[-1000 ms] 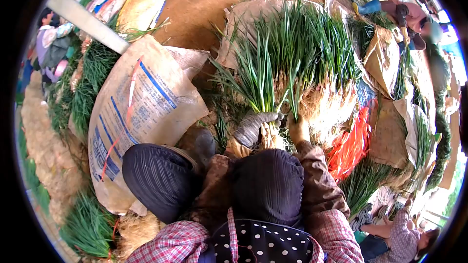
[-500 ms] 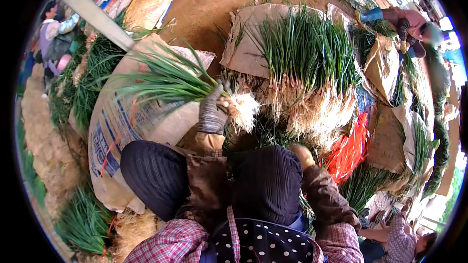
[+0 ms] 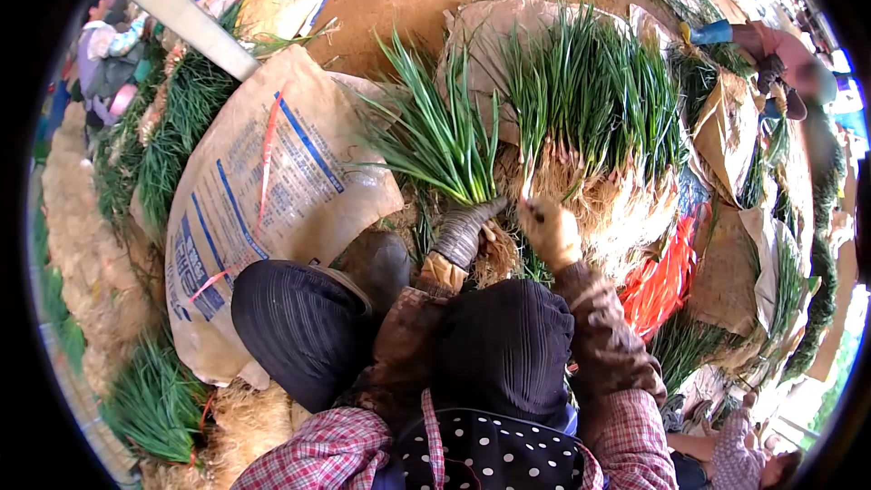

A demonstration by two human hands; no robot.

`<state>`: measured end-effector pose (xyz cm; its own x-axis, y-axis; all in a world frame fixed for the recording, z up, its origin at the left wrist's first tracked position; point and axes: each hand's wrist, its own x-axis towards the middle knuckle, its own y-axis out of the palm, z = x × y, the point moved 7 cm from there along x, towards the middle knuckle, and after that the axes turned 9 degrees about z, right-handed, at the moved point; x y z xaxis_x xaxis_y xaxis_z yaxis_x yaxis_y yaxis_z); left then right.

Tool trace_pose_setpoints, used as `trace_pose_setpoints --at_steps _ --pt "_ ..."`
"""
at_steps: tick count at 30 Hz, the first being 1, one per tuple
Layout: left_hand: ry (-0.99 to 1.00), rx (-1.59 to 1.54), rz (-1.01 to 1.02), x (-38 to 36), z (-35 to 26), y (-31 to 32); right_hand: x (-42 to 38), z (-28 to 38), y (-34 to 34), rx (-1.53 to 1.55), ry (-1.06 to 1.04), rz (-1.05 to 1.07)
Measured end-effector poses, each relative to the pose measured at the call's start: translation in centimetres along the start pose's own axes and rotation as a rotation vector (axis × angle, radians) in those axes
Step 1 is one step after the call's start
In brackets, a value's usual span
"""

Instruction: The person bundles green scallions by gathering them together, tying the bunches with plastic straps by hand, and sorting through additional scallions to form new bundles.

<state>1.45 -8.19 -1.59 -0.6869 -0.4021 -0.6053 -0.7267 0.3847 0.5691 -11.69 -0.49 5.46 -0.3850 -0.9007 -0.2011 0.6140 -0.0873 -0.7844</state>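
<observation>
The fanned bunch of green onion-like shoots with pale, stringy roots [image 3: 445, 141] stands just above picture centre, its leaves spreading toward eleven and twelve o'clock and its root end pinched low. The left hand in a grey knitted glove [image 3: 463, 231] is clenched round the neck of that bunch, just above the roots. The right hand in a tan, soil-stained glove [image 3: 547, 231] sits just beside it at three o'clock, fingers curled on a single thin shoot at the edge of the big heap; how firmly it grips cannot be told.

That heap of green shoots with tangled straw-coloured roots [image 3: 590, 118] lies at one o'clock on a brown paper sack [image 3: 476, 32]. At nine o'clock a white woven sack with blue print and a red tie [image 3: 259, 191] lies flat. An orange mesh or ribbon bundle [image 3: 667, 277] lies at four o'clock.

Risks, as a judgement: the bunch is held one-handed at a narrow neck, so loose outer shoots could slip out and scatter. A tug on the single shoot could snap it or drag tangled neighbours from the heap. The root mats look interlocked, which would cause that.
</observation>
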Motion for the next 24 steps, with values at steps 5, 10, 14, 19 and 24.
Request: trace_pose_setpoints --at_steps 5,10,14,19,24 --pt "-0.105 -0.043 0.090 1.4 2.8 0.4 -3.4 1.0 1.2 0.277 -0.199 0.046" --pt "-0.076 0.247 -0.123 1.8 2.3 0.1 1.1 0.9 -0.6 0.319 0.088 0.056" --pt "-0.547 0.448 -0.235 -0.6 0.5 1.3 2.4 -1.7 1.9 0.708 0.151 -0.053" --pt "0.179 -0.004 -0.006 0.6 -0.6 1.0 -1.2 -5.8 3.3 0.865 0.516 -0.142" --pt "0.153 0.037 0.001 1.1 -0.4 -0.4 0.5 -4.2 1.8 0.427 0.397 -0.117"
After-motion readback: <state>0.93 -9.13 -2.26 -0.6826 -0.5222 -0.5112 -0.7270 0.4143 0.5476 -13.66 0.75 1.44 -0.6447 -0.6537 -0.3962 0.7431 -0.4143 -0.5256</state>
